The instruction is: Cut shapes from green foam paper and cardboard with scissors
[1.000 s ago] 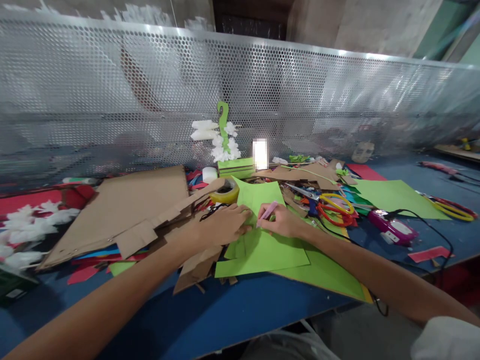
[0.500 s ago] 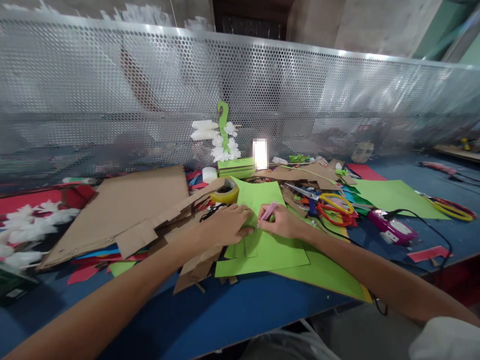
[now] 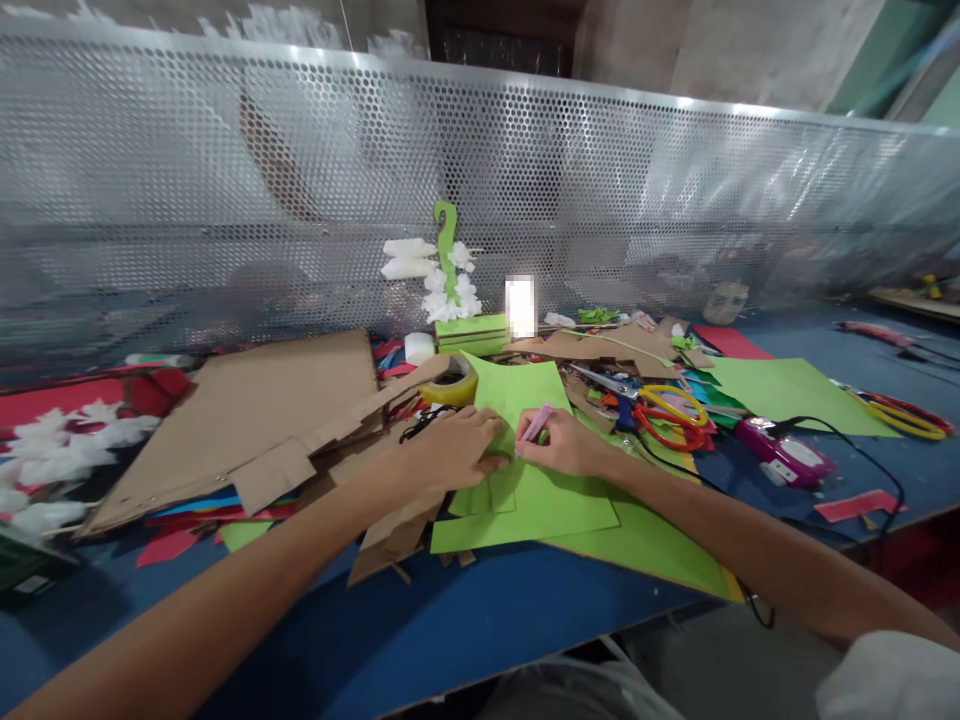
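Note:
Sheets of bright green paper [image 3: 540, 520] lie in front of me on the blue table, one sheet overlapping another. My left hand [image 3: 461, 450] rests on the left side of the top sheet, fingers fairly flat and thumb apart. My right hand [image 3: 566, 442] is closed around a slim pink pen-like tool [image 3: 536, 423], tilted with its lower end down at the paper. Its tip is too small to make out. The two hands are close together, fingertips a short gap apart. A yellow tape roll [image 3: 454, 385] sits just beyond my left hand.
Scissors with yellow and red handles [image 3: 671, 410] lie right of my hands, near a purple corded device [image 3: 784, 452]. More scissors [image 3: 904, 412] lie farther right. Cardboard [image 3: 292, 400] and paper scraps cover the left. A perforated metal panel [image 3: 337, 180] stands behind the table.

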Motion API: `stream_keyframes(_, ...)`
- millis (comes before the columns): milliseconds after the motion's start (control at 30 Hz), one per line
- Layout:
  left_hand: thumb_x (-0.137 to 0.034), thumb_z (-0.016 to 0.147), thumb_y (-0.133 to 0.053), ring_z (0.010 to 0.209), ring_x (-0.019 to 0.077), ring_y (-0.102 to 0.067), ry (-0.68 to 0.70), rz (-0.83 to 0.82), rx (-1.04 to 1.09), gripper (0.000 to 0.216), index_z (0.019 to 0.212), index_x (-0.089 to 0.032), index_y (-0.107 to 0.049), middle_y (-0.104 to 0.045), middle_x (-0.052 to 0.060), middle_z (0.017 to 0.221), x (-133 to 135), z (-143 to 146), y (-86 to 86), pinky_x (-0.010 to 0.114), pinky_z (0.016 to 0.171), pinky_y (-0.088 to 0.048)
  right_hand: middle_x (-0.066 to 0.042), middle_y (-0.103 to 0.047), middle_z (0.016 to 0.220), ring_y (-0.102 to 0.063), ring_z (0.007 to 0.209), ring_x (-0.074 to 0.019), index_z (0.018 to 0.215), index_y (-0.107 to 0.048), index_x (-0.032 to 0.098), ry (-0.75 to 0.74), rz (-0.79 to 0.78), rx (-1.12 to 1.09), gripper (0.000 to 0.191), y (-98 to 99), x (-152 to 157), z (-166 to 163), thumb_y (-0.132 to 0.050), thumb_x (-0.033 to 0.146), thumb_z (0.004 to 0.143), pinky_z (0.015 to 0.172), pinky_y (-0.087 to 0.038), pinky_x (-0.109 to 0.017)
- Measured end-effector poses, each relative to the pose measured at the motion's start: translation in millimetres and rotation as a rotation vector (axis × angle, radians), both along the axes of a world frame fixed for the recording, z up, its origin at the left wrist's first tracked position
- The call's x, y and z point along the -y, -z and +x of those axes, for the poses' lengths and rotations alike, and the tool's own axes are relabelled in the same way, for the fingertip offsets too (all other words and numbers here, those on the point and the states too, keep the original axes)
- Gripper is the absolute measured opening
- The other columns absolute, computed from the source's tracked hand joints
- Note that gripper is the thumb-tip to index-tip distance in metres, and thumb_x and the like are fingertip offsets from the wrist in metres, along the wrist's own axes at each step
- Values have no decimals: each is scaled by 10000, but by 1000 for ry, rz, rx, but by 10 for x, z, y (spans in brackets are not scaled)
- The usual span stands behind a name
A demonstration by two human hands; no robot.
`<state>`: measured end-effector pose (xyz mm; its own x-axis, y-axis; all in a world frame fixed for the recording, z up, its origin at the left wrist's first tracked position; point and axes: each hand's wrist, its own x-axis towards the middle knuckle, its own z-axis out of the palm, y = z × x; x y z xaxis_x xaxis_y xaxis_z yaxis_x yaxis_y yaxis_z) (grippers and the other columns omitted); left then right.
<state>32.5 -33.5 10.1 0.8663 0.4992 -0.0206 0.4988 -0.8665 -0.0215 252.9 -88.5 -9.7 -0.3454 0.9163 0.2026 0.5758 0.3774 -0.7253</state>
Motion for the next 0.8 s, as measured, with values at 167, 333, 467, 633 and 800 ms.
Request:
stream_keyframes(167, -394, 1024, -566, 1211, 377, -636, -10, -10, -1, 418, 1356, -144, -611, -663, 203, 1315, 12, 4, -17, 487, 983, -522, 3, -672, 718, -565, 636, -143, 787, -654, 182, -35, -25, 10, 59, 4, -5, 1, -675, 213, 833, 608, -414, -255)
stream_keyframes(333, -410, 1035, -558, 1213, 364, -637, -19, 7, -17, 420, 1358, -147, -611, -659, 192, 1323, 2, 5, 6, 475, 999, -519, 1, -679, 743, -578, 660, -146, 817, -664, 182, -7, -10, 16, 48, 24, -19, 14, -673, 223, 841, 626, -423, -251)
stream_keyframes(467, -443, 1030, -567, 1186, 370, -645, -3, 16, 16, 431, 1334, -143, -626, -664, 193, 1319, -31, -7, 62, 491, 987, -521, 0, -674, 727, -559, 634, -139, 799, -661, 175, -43, -38, 30, 75, 14, -12, 15, -672, 230, 849, 603, -407, -250)
stream_keyframes(633, -435, 1013, -599, 1199, 357, -644, -10, 44, 43, 392, 1311, -183, -637, -667, 174, 1343, -51, -10, 103, 473, 982, -519, 5, -661, 732, -577, 664, -142, 823, -661, 175, -2, -13, 21, 53, 10, -9, 8, -668, 222, 847, 627, -415, -251)
stream_keyframes(800, -419, 1014, -594, 1178, 362, -661, -19, 57, 16, 392, 1303, -159, -637, -689, 179, 1279, -27, 1, 84, 477, 977, -524, 4, -664, 731, -553, 638, -136, 817, -668, 170, -57, -36, 25, 79, 33, -31, 23, -670, 241, 851, 608, -404, -252)
